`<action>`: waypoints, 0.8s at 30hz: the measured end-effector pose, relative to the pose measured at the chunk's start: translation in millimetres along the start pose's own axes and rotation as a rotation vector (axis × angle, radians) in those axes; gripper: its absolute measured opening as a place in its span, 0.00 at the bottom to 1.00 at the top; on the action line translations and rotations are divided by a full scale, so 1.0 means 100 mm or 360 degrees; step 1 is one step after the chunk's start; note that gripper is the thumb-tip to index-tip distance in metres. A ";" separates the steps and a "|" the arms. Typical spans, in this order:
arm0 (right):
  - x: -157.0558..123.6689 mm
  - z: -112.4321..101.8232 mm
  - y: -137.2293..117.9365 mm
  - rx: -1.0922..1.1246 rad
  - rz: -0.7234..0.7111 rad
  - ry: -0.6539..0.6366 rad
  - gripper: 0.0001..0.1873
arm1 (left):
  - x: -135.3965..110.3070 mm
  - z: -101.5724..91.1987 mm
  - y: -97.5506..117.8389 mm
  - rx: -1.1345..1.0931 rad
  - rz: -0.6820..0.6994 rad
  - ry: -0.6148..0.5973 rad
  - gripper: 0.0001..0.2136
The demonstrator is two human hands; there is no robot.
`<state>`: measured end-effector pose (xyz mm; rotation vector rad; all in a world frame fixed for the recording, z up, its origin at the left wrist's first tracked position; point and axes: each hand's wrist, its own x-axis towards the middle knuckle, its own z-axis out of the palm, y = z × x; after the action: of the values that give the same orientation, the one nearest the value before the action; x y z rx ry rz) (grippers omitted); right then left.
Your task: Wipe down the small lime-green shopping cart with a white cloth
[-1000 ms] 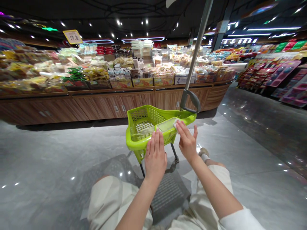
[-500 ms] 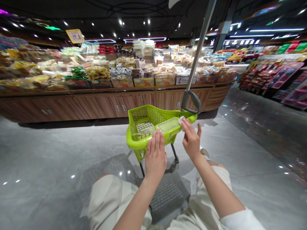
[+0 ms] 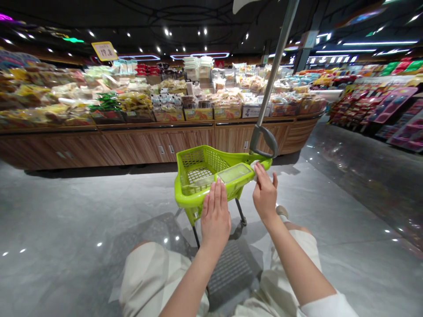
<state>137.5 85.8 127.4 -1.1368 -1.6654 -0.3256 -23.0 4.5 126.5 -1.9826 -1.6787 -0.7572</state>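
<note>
A bright green plastic shopping cart [image 3: 190, 201] stands in front of me on dark legs, with an open lattice basket. Set along its near rim is a raised panel with a clear cover [image 3: 234, 173]. My left hand [image 3: 215, 213] rests with straight fingers on the near rim, at the panel's left end, and holds nothing. With its fingertips, my right hand [image 3: 265, 193] presses a small white wipe [image 3: 254, 164] to the rim just past the panel's right end. Most of the wipe is hidden behind the fingers.
A grey loop handle [image 3: 264, 141] and a tall metal pole [image 3: 276, 66] rise at the cart's right end. Behind it runs a wooden display counter [image 3: 132, 147] loaded with packaged food. More shelves [image 3: 380, 101] stand at the right. My knees flank the cart on the glossy floor.
My right hand has slid slightly right along the rim with the wipe, off the panel's right end. My left hand stays at about the same place on the rim.
</note>
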 end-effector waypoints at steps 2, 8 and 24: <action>-0.03 0.01 -0.15 0.0032 0.0008 -0.0008 0.33 | 0.00 0.03 0.02 -0.0009 -0.0017 0.0029 0.40; -0.17 -0.04 -0.51 0.0188 -0.0509 -0.0277 0.35 | -0.01 0.05 0.00 -0.0018 -0.0042 0.0054 0.38; -0.07 -0.01 -0.21 0.0110 -0.0356 -0.0215 0.36 | 0.05 0.05 0.08 -0.0010 -0.0016 0.0031 0.38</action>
<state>121.5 70.9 127.8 -0.9401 -1.9143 -0.3357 -14.1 10.2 126.2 -1.9661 -1.6784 -0.7842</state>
